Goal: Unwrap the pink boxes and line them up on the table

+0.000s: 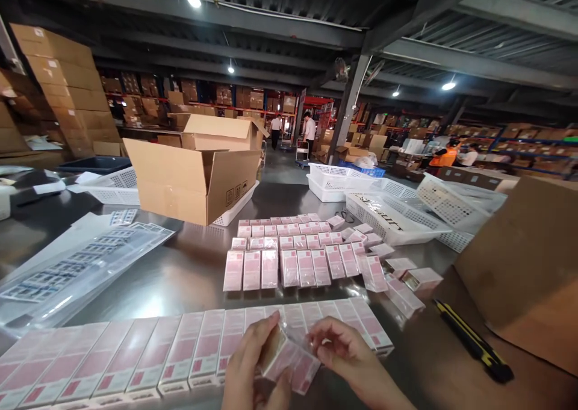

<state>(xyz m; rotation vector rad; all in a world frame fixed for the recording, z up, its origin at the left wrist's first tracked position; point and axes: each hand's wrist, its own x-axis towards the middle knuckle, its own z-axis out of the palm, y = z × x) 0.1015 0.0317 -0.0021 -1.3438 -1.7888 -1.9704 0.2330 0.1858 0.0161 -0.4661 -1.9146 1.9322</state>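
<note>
My left hand (248, 362) is closed around a small pink-and-white box (293, 362) in clear film, holding it tilted near the table's front edge. At the box's right end, my right hand (343, 350) has its thumb and fingers pinched together; a bit of the clear film seems to be between them, though it is too small to be sure. Behind and to the left of my hands lies a long row of matching boxes (149, 347), side by side. Farther back stand more pink boxes (262, 268) in several rows, with some lying loose at their right end.
A black-and-yellow utility knife (472, 341) lies at the right beside a brown carton (524, 265). Sticker sheets (85, 259) rest on the left. An open cardboard box (176, 181) and white plastic baskets (329, 184) stand at the back. People are in the distance.
</note>
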